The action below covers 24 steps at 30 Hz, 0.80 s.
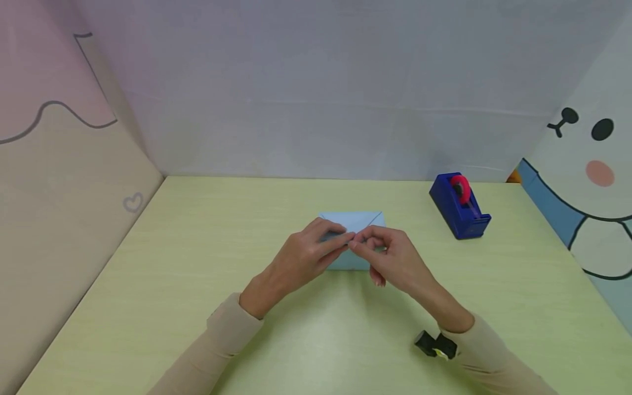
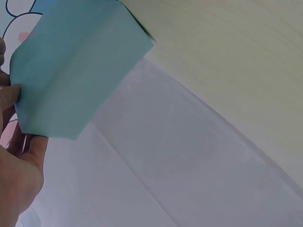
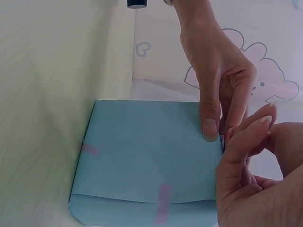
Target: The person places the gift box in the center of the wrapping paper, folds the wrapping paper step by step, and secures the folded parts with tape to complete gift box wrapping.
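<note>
A light-blue paper packet [image 1: 351,262] with diagonal fold lines on top stands under both hands near the table's middle. In the right wrist view its face [image 3: 147,146] carries strips of pink tape [image 3: 163,203], one across the flap seam and one at the left edge. My left hand [image 1: 311,249] grips the packet, its thumb lying on the face in the right wrist view. At the same edge, my right hand [image 1: 390,255] pinches with thumb and index finger; a small pink piece of tape [image 3: 223,138] shows between the hands, mostly hidden.
At the back right of the pale table [image 1: 197,230] stands a blue tape dispenser [image 1: 459,211] with a red-cored roll. A small black device [image 1: 435,344] sits by the right sleeve. Printed cloth walls [image 1: 316,109] enclose the table's back and sides.
</note>
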### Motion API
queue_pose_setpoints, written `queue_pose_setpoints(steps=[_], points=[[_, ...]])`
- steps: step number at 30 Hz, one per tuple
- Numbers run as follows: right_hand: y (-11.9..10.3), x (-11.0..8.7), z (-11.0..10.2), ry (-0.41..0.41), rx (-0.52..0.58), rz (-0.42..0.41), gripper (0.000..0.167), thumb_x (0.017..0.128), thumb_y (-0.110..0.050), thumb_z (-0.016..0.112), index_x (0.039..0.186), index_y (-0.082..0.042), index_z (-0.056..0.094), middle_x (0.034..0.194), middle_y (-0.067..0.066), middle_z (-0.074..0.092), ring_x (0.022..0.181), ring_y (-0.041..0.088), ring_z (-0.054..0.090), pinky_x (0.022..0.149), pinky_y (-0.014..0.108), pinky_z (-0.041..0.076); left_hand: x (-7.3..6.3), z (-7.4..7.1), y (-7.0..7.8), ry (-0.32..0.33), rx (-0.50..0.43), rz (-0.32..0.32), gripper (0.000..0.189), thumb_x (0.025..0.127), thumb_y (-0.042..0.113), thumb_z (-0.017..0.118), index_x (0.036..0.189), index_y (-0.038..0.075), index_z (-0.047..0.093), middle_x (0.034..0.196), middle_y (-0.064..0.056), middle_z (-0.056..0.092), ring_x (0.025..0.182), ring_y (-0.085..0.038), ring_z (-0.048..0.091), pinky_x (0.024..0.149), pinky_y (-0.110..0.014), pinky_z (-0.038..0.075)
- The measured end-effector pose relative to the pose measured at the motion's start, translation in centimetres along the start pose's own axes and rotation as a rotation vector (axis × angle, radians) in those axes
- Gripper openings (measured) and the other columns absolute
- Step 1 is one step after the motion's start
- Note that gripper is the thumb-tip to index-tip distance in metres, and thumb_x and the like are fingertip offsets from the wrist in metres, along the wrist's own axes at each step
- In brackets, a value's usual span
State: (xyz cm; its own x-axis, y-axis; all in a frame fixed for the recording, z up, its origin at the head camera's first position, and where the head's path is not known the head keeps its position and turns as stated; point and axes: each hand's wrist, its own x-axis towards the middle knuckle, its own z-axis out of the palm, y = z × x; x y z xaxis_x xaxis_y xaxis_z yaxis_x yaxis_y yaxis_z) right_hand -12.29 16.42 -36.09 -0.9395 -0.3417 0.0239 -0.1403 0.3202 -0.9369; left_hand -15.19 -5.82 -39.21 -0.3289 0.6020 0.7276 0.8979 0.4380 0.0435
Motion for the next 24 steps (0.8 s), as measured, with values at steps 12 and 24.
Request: queue_pose_setpoints(steps=[12,24], points=[[-0.05,-0.16,0.11,0.015,-0.013,0.049,0.030,0.101,-0.028,0.069,0.102,0.001,0.067,0.059,0.008,0.059,0.044,0.022,0.056,0.043,0.032,0.050,0.07,0.17,0.00,-0.004,0.056,0.020,0.028,0.087,0.003,0.082,0.115,0.006,0.079,0.106,-0.010,0.067,0.099,-0.023,0.064,0.065,-0.019,0.056],[-0.08,-0.76,0.34,0.026,-0.005,0.061,0.032,0.101,-0.027,0.068,0.103,0.005,0.067,0.061,0.011,0.062,0.048,0.031,0.059,0.043,0.030,0.050,0.09,0.25,-0.06,0.004,0.075,0.038,0.030,0.086,0.003,0.083,0.116,0.006,0.078,0.107,-0.011,0.067,0.099,-0.024,0.064,0.065,-0.021,0.057]])
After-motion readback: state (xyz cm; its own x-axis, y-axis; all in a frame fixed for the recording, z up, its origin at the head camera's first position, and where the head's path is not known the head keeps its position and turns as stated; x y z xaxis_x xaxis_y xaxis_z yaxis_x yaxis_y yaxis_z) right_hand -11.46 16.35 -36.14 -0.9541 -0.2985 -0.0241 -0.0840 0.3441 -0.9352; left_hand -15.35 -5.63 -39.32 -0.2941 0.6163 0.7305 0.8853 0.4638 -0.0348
